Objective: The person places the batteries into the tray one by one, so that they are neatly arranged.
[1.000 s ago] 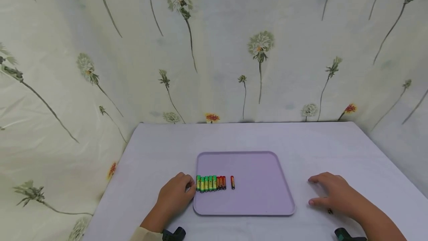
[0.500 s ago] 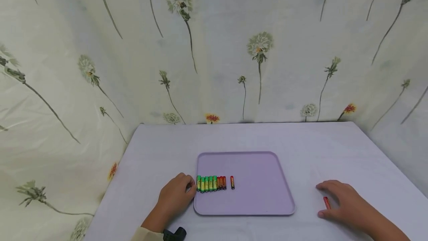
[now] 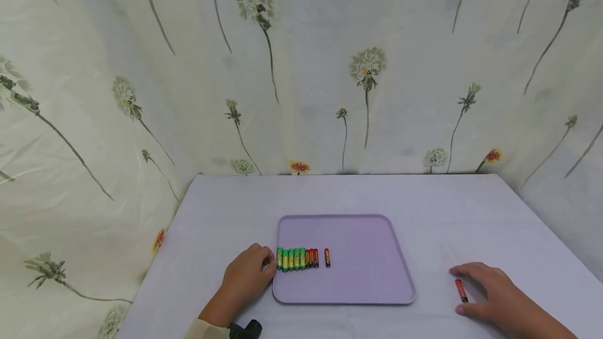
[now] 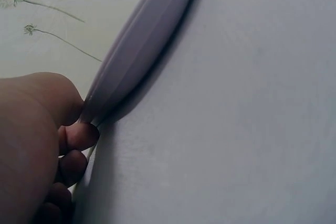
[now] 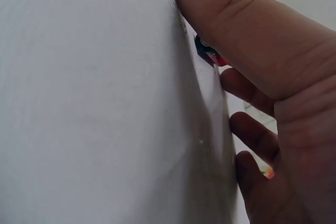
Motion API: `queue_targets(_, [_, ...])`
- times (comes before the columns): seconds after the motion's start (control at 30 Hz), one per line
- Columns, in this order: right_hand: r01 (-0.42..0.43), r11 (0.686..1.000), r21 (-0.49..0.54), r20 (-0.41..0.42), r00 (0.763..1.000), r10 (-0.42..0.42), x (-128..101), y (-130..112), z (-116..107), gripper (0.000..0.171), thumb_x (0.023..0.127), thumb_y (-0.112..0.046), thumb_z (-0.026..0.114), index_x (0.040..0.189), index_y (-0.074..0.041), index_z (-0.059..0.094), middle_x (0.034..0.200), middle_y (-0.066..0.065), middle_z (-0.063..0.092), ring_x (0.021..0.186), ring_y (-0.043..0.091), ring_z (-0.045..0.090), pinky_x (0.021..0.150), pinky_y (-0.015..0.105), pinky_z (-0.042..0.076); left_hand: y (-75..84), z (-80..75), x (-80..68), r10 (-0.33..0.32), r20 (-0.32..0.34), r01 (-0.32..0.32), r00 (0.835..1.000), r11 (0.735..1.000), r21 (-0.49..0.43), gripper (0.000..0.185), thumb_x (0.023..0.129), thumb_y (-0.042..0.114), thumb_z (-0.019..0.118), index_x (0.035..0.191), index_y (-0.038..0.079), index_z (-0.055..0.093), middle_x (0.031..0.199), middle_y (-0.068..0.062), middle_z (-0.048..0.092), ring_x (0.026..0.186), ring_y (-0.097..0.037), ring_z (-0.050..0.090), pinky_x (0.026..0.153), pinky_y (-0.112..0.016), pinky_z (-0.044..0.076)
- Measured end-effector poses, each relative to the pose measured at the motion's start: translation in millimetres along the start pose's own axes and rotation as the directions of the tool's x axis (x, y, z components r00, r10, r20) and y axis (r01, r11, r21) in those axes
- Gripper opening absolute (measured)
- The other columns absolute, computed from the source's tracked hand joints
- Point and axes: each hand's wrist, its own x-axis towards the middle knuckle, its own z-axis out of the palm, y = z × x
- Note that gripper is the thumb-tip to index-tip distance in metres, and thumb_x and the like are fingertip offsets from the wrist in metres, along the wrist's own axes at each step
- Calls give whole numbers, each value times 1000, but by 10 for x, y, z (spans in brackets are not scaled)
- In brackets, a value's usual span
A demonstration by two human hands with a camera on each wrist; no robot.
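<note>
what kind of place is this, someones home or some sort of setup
Most likely a small staged tabletop setup rather than a lived-in room. A plain white table is closed in on three sides by dandelion-print cloth, and it carries only a lilac tray with a row of batteries.

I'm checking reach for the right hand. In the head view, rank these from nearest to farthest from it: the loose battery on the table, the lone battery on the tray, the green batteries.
1. Loose battery, on the table at the right hand.
2. Lone battery, on the tray, left of the hand.
3. Green batteries, at the tray's left edge by the left hand.
</note>
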Motion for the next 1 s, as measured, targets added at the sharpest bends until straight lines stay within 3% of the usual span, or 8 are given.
queue_targets(0.1, [34,999,16,-18,999,-34,-34,32,5,72,71,-66,86,127,-24,68,129,-4,66,119,13,56,91,18,40,11,-7,-5,-5,6,5,1000,1000,4,12,98,34,65,90,27,64,82,10,49,70,-8,44,60,-27,38])
queue_targets(0.27, [122,992,38,-137,984,-116,-86,67,57,55,75,-48,91,121,-29,68,122,-8,67,113,-4,51,90,6,27,25,-21,0,-5,3,5,1000,1000,10,12,99,34,65,90,26,64,83,10,50,71,-8,45,61,-27,38])
queue_targets(0.33, [119,992,45,-155,982,-111,-96,70,71,52,76,-46,91,119,-30,68,121,-9,67,113,-6,49,89,6,26,27,-24,3,-2,1,2,1000,1000,12,12,99,34,65,90,26,64,83,10,50,71,-8,45,61,-27,38])
queue_targets(0.57, [51,998,39,-98,994,-47,-103,44,55,47,81,-51,85,119,-28,70,122,-9,67,113,3,54,86,17,36,23,-17,1,0,1,0,1000,1000,10,12,98,34,65,89,26,64,82,10,49,71,-8,45,61,-27,38])
queue_targets(0.77, [36,998,45,-106,994,-31,-114,16,59,45,80,-48,86,116,-27,70,119,-9,68,110,1,56,86,14,37,13,-6,4,2,-1,-2,1000,1000,10,12,99,34,65,89,27,63,82,10,49,70,-8,44,60,-26,38])
queue_targets(1.0, [-9,999,32,-76,997,12,-84,-38,5,48,81,-50,86,117,-24,71,121,-7,68,112,14,59,87,20,43,22,-13,-6,-7,10,7,1000,1000,0,12,99,34,65,90,26,63,84,10,50,72,-8,45,62,-27,38])
